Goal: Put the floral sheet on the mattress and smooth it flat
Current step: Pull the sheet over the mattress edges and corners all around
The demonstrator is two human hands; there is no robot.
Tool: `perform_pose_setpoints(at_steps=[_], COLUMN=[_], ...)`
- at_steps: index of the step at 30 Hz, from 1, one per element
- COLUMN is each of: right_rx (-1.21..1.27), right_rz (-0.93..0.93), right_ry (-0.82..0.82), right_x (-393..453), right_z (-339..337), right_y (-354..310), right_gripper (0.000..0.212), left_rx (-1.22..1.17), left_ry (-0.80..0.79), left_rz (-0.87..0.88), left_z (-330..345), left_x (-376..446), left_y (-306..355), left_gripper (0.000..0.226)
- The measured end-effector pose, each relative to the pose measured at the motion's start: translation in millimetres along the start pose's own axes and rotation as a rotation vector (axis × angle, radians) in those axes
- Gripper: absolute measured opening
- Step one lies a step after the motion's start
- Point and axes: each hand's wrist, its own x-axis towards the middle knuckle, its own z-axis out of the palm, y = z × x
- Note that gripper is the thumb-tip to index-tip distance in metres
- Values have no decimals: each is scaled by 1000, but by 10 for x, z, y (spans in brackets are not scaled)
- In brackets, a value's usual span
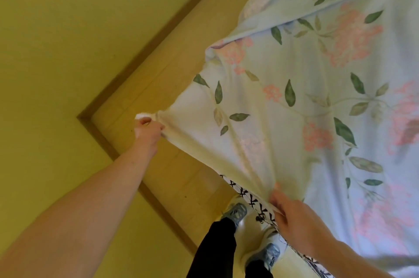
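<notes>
The floral sheet (317, 101), pale blue with pink flowers and green leaves, spreads over the right half of the view and hides most of the mattress. A strip of black-and-white patterned fabric (251, 200) shows under its near edge. My left hand (148, 130) grips a bunched corner of the sheet and holds it out over the floor. My right hand (294, 218) pinches the sheet's near edge, and the cloth is drawn into folds between both hands.
A yellow wall (56, 39) with a wooden baseboard (127, 78) forms a corner at the left. Wood floor (181, 178) runs between wall and bed. My dark trousers and grey shoes (235, 212) stand close to the bed's edge.
</notes>
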Motion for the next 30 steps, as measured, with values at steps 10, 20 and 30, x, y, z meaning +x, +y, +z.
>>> perform_pose_setpoints(at_steps=[10, 20, 30], right_rx=[-79, -43, 146], right_rz=[187, 272, 297], right_ry=[79, 95, 290], right_x=[-330, -518, -609], right_z=[-83, 140, 445], right_y=[162, 183, 235], right_gripper=[28, 25, 56], left_rx=[17, 184, 955], left_ry=[61, 99, -164], left_rz=[87, -13, 570], left_z=[27, -422, -70], left_x=[-142, 41, -311], left_y=[130, -144, -423], left_gripper=[55, 45, 74])
